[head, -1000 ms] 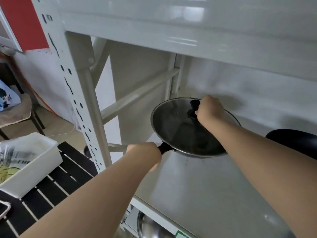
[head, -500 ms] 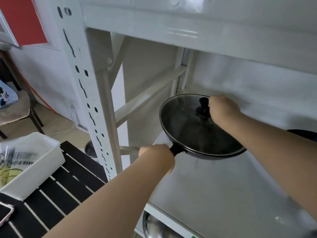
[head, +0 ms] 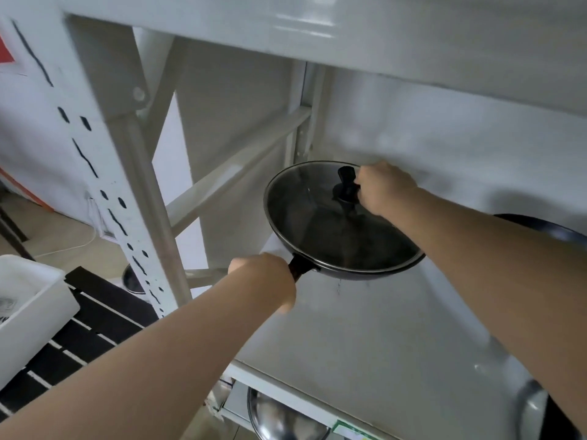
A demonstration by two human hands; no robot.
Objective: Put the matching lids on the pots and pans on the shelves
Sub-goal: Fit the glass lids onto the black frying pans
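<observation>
The right hand [head: 382, 188] is closed round the black knob [head: 347, 185] of a glass lid [head: 320, 217], fingers wrapped on its far side, and the lid lies rim to rim on the black pan [head: 365, 273] directly under that hand. From the knob the pan's long axis runs back toward the person and to the left, ending in the dark handle [head: 298, 266], where the left hand [head: 263, 279] is clamped in a fist just beside the pan's wall. So each hand has its own end: the right over the middle, the left at the near tip, and neither needs to cross. The pan appears to sit on the white shelf [head: 365, 344], or just above it; contact under the base cannot be told. I judge the lid is seated and the next move is simply to let go, the right hand lifting straight off the knob. Beyond the right forearm lies another dark pan [head: 540, 225], partly hidden. The shelf's upright post [head: 139, 198] and slanted brace [head: 235, 179] stand left of the left hand, close enough to catch the handle if it swings. Below the shelf edge a shiny metal bowl-like vessel [head: 286, 420] shows, and a white tray [head: 28, 306] rests far left.
</observation>
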